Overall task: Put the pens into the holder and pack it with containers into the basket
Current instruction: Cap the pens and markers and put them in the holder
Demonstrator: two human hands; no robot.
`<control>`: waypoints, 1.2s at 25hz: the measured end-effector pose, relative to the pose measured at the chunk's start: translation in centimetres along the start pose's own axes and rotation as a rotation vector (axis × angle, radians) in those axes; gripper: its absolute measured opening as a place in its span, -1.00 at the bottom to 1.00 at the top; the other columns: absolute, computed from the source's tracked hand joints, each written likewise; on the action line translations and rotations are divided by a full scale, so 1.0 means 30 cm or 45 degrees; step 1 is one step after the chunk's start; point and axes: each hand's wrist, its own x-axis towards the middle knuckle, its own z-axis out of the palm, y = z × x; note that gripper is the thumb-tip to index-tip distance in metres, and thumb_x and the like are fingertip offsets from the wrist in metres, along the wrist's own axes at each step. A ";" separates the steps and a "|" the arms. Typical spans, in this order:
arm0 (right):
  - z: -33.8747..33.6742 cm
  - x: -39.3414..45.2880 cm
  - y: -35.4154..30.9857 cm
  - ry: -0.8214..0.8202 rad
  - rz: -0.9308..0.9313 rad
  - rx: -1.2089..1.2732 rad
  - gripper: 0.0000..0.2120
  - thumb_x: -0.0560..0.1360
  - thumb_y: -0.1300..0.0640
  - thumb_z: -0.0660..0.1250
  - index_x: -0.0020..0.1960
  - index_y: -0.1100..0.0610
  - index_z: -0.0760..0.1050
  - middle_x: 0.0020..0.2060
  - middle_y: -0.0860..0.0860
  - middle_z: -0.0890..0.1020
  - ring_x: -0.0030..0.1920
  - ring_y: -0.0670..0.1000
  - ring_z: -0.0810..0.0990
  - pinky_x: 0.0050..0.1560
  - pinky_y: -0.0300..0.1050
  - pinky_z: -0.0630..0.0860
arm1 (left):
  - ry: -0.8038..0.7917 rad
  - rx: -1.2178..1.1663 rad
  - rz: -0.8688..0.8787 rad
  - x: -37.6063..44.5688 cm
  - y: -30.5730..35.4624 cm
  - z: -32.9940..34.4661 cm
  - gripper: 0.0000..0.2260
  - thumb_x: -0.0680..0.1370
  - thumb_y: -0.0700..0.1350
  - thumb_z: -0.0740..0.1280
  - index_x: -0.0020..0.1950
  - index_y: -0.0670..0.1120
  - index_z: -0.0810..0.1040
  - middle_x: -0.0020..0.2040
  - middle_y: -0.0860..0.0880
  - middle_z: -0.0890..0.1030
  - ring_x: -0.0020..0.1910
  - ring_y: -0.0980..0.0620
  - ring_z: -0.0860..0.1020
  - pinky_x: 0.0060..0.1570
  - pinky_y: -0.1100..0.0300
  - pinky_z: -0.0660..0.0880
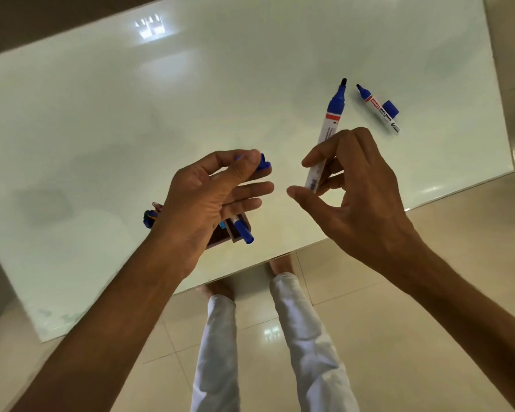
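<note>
My right hand (pixel 354 185) grips an uncapped blue whiteboard marker (pixel 329 120), tip pointing away from me. My left hand (pixel 208 197) pinches a blue cap (pixel 263 162) between thumb and forefinger, a short gap left of the marker's rear end. A second uncapped marker (pixel 378 107) lies on the white table (pixel 131 114) at the far right, with its blue cap (pixel 390 107) beside it. Under my left hand stands a dark brown holder (pixel 238 233), mostly hidden, with a capped blue marker (pixel 244 231) sticking out of it.
Small colourful items (pixel 150 217) peek out left of my left wrist, partly hidden. The table's near edge runs diagonally just below the holder. Beyond it lie beige floor tiles and my legs in white trousers (pixel 280 337). No basket or containers are in view.
</note>
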 end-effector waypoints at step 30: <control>-0.040 -0.121 -0.048 -0.076 -0.072 0.054 -0.77 0.63 0.22 0.42 0.27 0.09 0.64 0.10 0.02 0.67 -0.08 -0.01 0.71 -0.06 -0.06 0.69 | 0.237 -0.320 -0.030 0.021 -0.008 -0.036 -0.85 0.59 -0.04 0.47 -0.06 -0.08 0.58 -0.18 -0.06 0.76 -0.18 0.01 0.77 -0.20 0.27 0.66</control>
